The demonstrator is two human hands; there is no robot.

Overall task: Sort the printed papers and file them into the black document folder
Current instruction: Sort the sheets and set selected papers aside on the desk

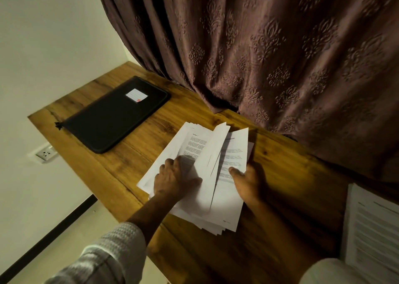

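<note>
Left hand [174,181] flat on papers [218,208]; right hand [248,181] pinches their edge. Black folder [112,117] apart, leftward; curtain [280,57] behind; second stack [371,229] right.

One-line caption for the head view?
Left hand and right hand sort white printed papers on wooden desk; black folder closed.

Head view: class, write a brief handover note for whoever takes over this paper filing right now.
Left hand presses flat on the printed papers, fanned loosely on the desk.
Right hand pinches their right edge, thumb on top.
Black document folder lies closed at far left, apart from them.
Another paper pile sits at the right edge.
Done: nothing visibly filed.
Left: finish sorting, open the folder, file the papers.
</note>
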